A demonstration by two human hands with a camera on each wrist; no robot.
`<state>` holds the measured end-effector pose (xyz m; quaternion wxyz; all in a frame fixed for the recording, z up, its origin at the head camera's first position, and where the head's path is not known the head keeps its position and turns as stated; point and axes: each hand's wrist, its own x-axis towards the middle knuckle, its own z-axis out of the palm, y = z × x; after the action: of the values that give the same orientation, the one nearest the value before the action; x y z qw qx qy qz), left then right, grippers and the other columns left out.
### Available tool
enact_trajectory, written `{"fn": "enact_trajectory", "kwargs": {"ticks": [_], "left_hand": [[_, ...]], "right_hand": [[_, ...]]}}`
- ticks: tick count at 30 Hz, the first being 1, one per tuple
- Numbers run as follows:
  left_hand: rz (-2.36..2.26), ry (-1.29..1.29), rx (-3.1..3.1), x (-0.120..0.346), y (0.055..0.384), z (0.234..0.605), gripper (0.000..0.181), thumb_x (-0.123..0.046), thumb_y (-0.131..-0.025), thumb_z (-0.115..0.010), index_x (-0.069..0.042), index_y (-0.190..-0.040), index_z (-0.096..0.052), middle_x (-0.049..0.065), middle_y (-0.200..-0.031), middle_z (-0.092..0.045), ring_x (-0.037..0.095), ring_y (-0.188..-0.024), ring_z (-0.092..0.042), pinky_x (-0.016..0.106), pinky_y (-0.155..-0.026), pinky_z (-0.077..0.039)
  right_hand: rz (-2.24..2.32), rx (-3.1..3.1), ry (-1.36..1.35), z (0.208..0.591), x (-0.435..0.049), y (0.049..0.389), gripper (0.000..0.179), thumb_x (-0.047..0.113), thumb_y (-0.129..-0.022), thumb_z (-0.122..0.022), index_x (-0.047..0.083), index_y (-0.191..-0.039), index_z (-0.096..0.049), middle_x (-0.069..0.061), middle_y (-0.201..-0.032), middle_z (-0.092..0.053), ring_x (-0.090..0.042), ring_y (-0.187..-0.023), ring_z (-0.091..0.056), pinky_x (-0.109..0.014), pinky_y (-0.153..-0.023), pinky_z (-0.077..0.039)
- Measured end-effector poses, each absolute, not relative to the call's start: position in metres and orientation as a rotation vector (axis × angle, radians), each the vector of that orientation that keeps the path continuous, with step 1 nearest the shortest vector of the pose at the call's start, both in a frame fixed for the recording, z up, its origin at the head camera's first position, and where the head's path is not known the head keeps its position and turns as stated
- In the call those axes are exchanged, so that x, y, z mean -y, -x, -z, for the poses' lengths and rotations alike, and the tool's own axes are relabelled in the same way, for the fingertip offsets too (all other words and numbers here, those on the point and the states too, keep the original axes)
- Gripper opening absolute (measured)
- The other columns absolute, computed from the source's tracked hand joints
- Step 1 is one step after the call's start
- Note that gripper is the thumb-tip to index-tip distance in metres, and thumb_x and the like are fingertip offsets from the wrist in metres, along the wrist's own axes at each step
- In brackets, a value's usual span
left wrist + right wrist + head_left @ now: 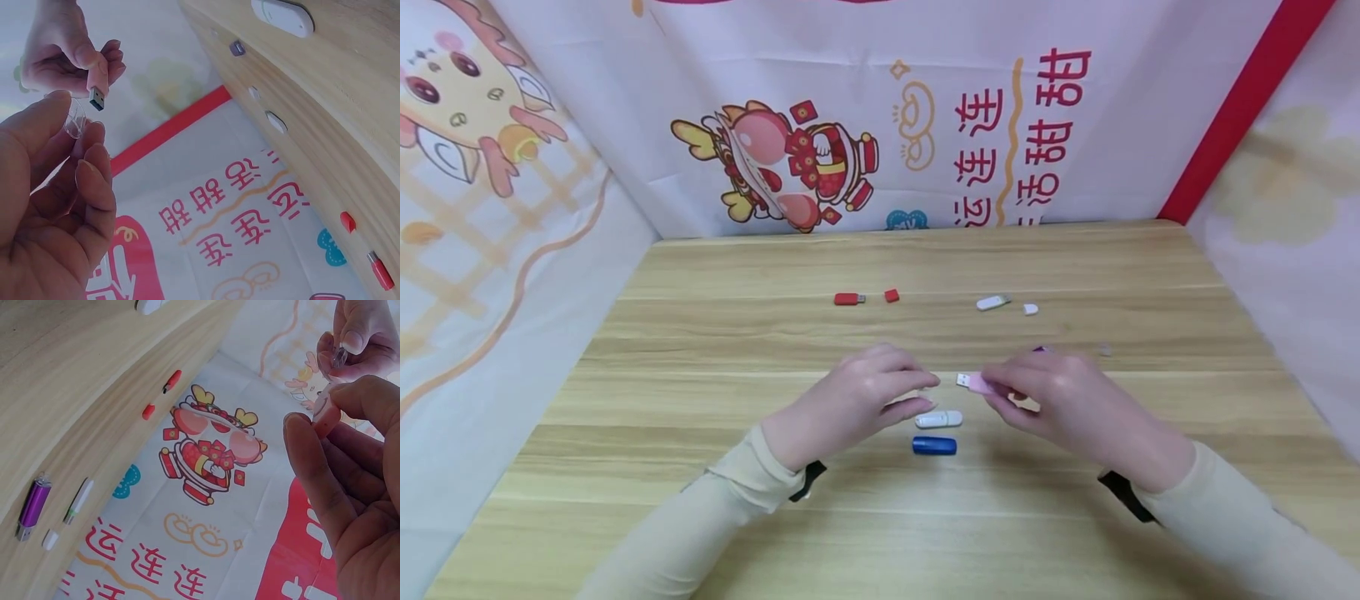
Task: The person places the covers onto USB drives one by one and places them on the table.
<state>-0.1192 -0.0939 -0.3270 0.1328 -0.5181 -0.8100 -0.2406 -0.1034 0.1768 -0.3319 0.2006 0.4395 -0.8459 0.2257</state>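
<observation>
Small, clear plastic cap (76, 122) could slip from a fingertip hold
Left hand (876, 385) pinches it; right hand (1067, 387) pinches a pink plastic USB stick (98, 77).

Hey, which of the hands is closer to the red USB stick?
Left. The left hand is on the near side of the red USB stick; the right hand is farther off, to its right.
</observation>
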Motion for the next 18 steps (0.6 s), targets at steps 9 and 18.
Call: {"fn": "enact_trajectory", "kwargs": {"ticks": [9,18], "left_hand": [[0.702,1.506,2.389,0.0918,0.1185,0.3282,0.026,-0.018,-0.087,-0.078,-0.007,-0.111,-0.075,0.002,-0.103,-0.07,0.012,-0.095,-0.063,0.018,-0.085,-0.051],[0.696,1.518,2.401,0.0896,0.118,0.3275,0.027,-0.019,-0.087,-0.078,-0.007,-0.111,-0.075,0.001,-0.102,-0.07,0.011,-0.093,-0.061,0.018,-0.084,-0.051]], "right_hand": [[-0.673,2.226,-1.29,0.3364,-0.1737,0.1004,0.046,0.038,-0.102,-0.047,0.004,-0.094,-0.076,-0.001,-0.083,-0.073,-0.011,-0.068,-0.066,-0.024,-0.06,-0.056],[-0.706,2.263,-1.308,0.3355,-0.1703,0.0957,0.046,0.039,-0.102,-0.047,0.004,-0.096,-0.077,-0.001,-0.087,-0.073,-0.009,-0.072,-0.067,-0.021,-0.062,-0.055]]}}
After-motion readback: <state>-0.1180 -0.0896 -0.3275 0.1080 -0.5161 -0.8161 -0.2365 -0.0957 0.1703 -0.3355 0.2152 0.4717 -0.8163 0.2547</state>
